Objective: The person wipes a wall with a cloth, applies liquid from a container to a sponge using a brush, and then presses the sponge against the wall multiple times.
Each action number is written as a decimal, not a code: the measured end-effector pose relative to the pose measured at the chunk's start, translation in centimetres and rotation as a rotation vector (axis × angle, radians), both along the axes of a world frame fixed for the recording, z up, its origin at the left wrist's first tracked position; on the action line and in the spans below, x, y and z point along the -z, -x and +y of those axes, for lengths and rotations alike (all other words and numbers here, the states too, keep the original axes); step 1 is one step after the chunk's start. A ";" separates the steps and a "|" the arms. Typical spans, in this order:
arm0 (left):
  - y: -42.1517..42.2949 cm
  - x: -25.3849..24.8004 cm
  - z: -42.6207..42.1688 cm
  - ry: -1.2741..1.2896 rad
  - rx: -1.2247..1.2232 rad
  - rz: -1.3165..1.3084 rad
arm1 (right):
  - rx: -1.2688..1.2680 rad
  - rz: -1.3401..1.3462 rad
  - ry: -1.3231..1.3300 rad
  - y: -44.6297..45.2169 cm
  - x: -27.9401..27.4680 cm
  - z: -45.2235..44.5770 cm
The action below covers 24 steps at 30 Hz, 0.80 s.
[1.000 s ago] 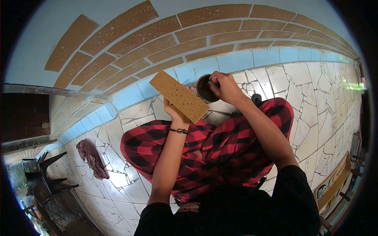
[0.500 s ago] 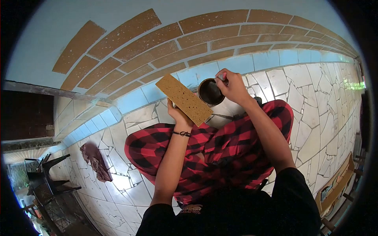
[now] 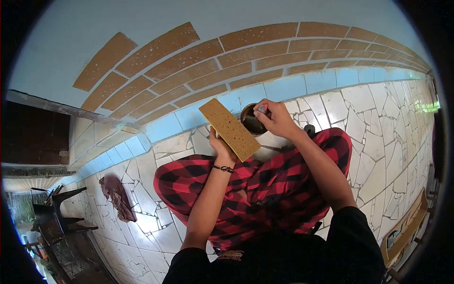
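Observation:
My left hand holds a rectangular yellow-brown sponge from beneath, its pitted broad face turned up. Beside it a dark round pot stands on the floor, with dark contents. The sponge's right edge overlaps the pot's left rim in view; whether they touch I cannot tell. Over the pot's right side, my right hand is closed round a short grey handle. The handle's lower end is hidden, so I cannot make out what kind of tool it is.
Ahead, the pale wall carries several rows of brown painted bricks above a blue tile strip. A dark crumpled cloth lies on the broken-tile floor at left. A black chair and a wooden shelf stand farther off.
The view has tilted slightly, so the wall sits lower. The sponge has shifted right and now overlaps the pot's rim. My right hand keeps its grip on the grey handle over the pot.

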<state>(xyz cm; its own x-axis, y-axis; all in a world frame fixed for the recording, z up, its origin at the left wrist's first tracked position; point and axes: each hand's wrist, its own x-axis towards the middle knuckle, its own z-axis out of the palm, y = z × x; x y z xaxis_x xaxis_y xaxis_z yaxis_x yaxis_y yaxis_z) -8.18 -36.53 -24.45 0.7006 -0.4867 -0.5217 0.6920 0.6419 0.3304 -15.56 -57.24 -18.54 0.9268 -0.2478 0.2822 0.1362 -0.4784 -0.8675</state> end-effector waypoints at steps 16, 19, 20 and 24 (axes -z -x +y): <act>0.3 -0.1 -0.7 -0.009 0.009 0.012 | 0.041 -0.030 0.117 0.2 -1.2 0.5; 0.3 -0.5 -0.9 -0.010 0.003 0.009 | -0.020 0.009 0.265 0.2 -1.9 1.2; 0.3 -0.5 -0.9 -0.009 0.005 0.009 | -0.035 0.012 0.310 0.0 -2.2 1.4; 0.4 -0.3 -1.1 -0.060 -0.025 -0.009 | -0.136 0.091 0.469 -1.6 -2.3 1.5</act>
